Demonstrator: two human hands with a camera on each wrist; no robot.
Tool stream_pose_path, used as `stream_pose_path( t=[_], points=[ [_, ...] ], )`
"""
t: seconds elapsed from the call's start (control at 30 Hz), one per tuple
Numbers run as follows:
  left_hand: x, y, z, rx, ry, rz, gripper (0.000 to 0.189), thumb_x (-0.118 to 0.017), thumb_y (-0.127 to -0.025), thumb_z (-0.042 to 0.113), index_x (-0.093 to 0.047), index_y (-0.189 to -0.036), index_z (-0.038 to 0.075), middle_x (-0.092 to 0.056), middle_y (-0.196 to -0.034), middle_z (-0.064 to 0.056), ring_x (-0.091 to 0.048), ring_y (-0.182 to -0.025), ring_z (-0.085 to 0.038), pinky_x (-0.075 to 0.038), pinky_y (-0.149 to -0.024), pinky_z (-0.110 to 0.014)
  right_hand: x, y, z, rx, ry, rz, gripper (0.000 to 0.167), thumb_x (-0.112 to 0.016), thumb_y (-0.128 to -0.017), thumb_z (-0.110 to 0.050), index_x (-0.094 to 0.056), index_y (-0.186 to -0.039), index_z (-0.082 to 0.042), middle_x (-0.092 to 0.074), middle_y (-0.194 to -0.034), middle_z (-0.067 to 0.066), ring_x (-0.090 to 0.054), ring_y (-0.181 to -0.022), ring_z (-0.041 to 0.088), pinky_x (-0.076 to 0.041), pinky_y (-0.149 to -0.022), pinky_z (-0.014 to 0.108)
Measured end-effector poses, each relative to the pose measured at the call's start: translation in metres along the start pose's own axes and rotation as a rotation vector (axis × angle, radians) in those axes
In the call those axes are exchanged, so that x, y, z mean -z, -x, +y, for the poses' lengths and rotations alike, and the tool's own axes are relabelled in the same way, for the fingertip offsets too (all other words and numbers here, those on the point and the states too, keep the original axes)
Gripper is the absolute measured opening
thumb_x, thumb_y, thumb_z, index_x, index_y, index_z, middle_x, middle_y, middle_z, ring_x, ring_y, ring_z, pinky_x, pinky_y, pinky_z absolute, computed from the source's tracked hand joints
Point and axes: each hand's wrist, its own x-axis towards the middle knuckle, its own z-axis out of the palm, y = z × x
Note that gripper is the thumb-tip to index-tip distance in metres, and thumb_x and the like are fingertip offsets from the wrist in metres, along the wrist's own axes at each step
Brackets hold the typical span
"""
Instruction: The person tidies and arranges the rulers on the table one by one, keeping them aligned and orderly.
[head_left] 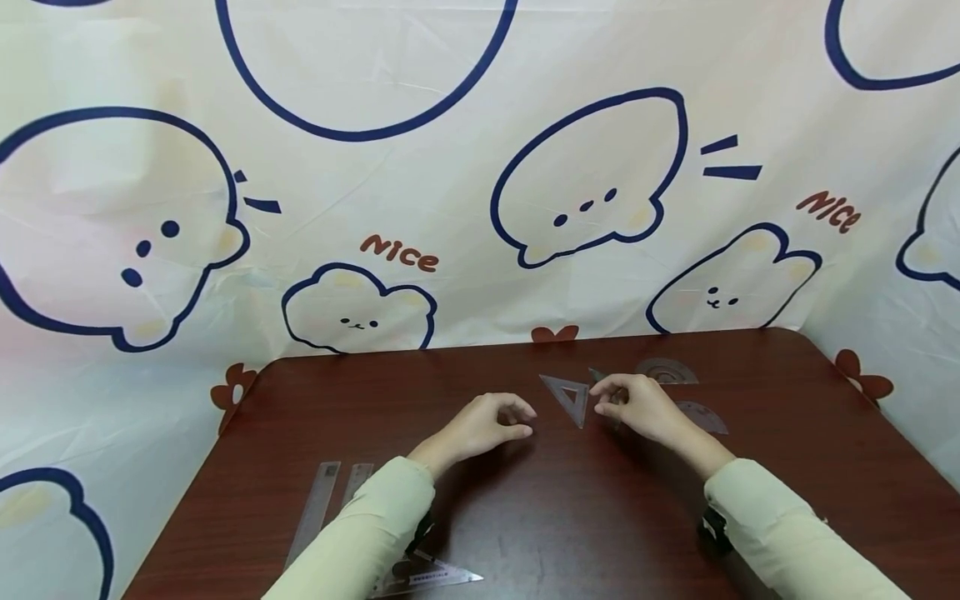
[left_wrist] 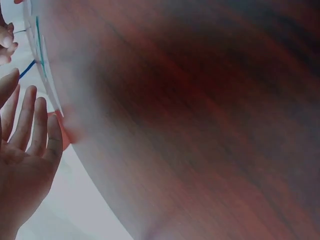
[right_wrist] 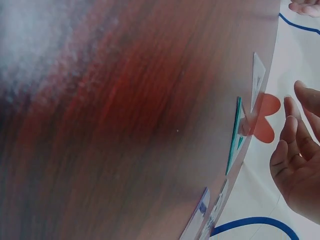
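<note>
My left hand [head_left: 483, 427] is above the middle of the table, its fingers loosely bent with nothing between them; the left wrist view also shows that hand [left_wrist: 27, 155] empty. To its right lies a small clear set square [head_left: 567, 398]. My right hand [head_left: 639, 407] hovers over a second set square [head_left: 595, 375], mostly hidden behind the fingers in the head view. That green-edged set square [right_wrist: 236, 132] appears lying on the table in the right wrist view, apart from the loosely bent right hand [right_wrist: 300, 160]. Two clear protractors [head_left: 669, 372] lie behind and beside the right hand.
At the left, a long clear ruler [head_left: 315, 504] and a shorter one [head_left: 358, 479] lie partly under the left sleeve. A larger clear set square [head_left: 442, 575] sits near the front. A printed cloth [head_left: 465, 200] hangs around the brown table [head_left: 570, 517].
</note>
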Motion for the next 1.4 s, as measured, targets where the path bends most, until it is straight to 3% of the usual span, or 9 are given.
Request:
stream_pose_path(
  t=[0.43, 0.8, 1.0, 1.4],
  points=[
    [-0.006, -0.018, 0.001, -0.001, -0.017, 0.018, 0.022, -0.071, -0.093, 0.019, -0.071, -0.115, 0.011, -0.068, -0.107, 0.002, -0.06, -0.096, -0.012, -0.048, -0.087, -0.033, -0.002, -0.009, 0.008, -0.007, -0.006, 0.002, 0.018, -0.072, -0.09, -0.007, -0.071, -0.108, -0.004, -0.064, -0.086, 0.001, -0.052, -0.066, 0.019, -0.045, -0.055, 0.031],
    [-0.012, -0.034, 0.009, -0.002, -0.03, 0.035, 0.021, -0.072, -0.093, 0.018, -0.071, -0.113, 0.011, -0.069, -0.104, 0.0, -0.061, -0.093, -0.011, -0.049, -0.085, -0.032, -0.006, -0.017, 0.01, 0.01, 0.016, 0.009, 0.021, -0.074, -0.089, -0.008, -0.071, -0.109, -0.002, -0.065, -0.088, 0.001, -0.052, -0.07, 0.018, -0.044, -0.061, 0.032],
    [-0.014, -0.045, 0.005, -0.017, -0.028, 0.067, 0.019, -0.073, -0.092, 0.016, -0.072, -0.11, 0.01, -0.069, -0.102, -0.001, -0.061, -0.091, -0.011, -0.048, -0.083, -0.03, -0.008, -0.018, 0.01, 0.002, 0.029, 0.019, 0.021, -0.075, -0.088, -0.008, -0.071, -0.108, -0.002, -0.065, -0.089, 0.002, -0.052, -0.072, 0.018, -0.044, -0.063, 0.032],
    [-0.013, -0.061, -0.003, 0.03, -0.005, 0.122, 0.021, -0.073, -0.092, 0.017, -0.071, -0.112, 0.011, -0.068, -0.105, 0.0, -0.062, -0.097, -0.016, -0.048, -0.087, -0.036, -0.011, -0.021, 0.013, -0.055, 0.002, 0.037, 0.03, -0.076, -0.087, -0.009, -0.069, -0.115, -0.002, -0.067, -0.096, 0.007, -0.052, -0.075, 0.02, -0.043, -0.065, 0.034]
  ],
)
